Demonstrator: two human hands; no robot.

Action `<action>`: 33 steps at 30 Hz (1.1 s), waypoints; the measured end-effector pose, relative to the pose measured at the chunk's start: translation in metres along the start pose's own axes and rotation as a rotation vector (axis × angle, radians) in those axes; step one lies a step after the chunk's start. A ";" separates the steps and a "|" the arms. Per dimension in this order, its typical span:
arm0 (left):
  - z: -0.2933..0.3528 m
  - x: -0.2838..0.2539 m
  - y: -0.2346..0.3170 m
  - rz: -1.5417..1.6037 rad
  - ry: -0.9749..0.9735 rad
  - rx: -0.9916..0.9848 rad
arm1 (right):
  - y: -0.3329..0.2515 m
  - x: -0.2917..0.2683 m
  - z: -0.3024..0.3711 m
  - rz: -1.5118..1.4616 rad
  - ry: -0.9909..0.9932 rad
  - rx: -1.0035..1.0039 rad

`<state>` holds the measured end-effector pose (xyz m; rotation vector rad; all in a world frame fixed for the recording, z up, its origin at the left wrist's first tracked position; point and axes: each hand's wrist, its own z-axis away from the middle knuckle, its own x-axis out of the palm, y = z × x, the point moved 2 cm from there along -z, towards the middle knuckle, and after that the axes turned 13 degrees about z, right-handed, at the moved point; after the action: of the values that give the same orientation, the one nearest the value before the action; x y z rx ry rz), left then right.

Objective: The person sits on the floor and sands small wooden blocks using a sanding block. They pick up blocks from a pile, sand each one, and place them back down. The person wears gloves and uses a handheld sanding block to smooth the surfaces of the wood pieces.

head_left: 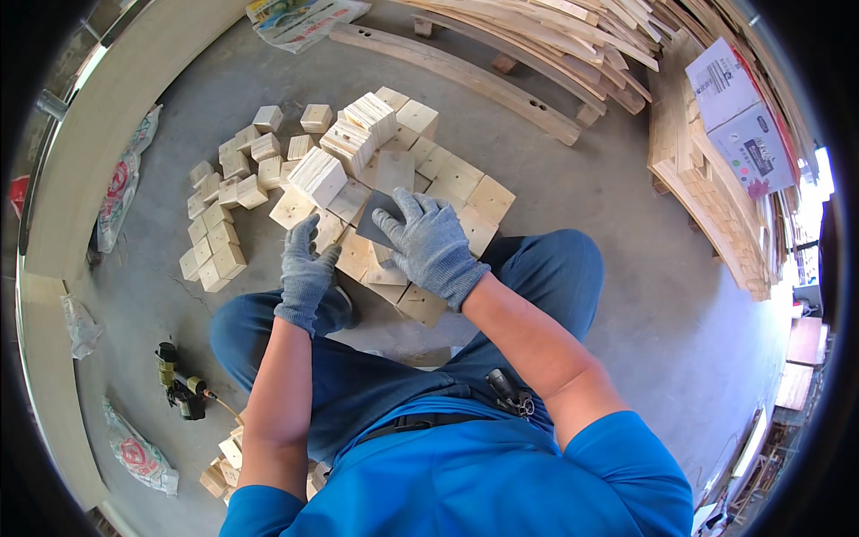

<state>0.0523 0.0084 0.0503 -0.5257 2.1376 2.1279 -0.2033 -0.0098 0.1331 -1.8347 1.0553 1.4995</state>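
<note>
In front of my bent knees, square wooden blocks (pixel 459 178) are packed side by side in a low cluster on the floor. Over its middle, my right hand (pixel 431 240) in a grey knit glove grips a flat square piece with a dark grey face (pixel 372 220). Its underside is hidden. My left hand (pixel 307 267), gloved alike, hovers at the cluster's near left edge with fingers apart and nothing seen between them. Beyond it, blocks with layered plywood edges (pixel 318 176) stand in a row on top of the cluster.
Loose blocks (pixel 234 165) lie to the left. A nail gun (pixel 183 383) with a hose rests by my left knee, near more blocks (pixel 230 450). Wooden strips (pixel 573 40) are piled far right, beside a pallet (pixel 707 179) bearing a cardboard box (pixel 743 116). Plastic sacks (pixel 141 452) lie left.
</note>
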 end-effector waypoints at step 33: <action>-0.034 0.055 0.117 0.025 -0.538 0.404 | -0.023 0.050 -0.029 0.078 -0.305 -0.065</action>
<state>-0.0280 -0.0380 0.1470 0.1027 2.1473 1.5353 -0.1647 -0.0327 0.0895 -1.5560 0.9474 1.8099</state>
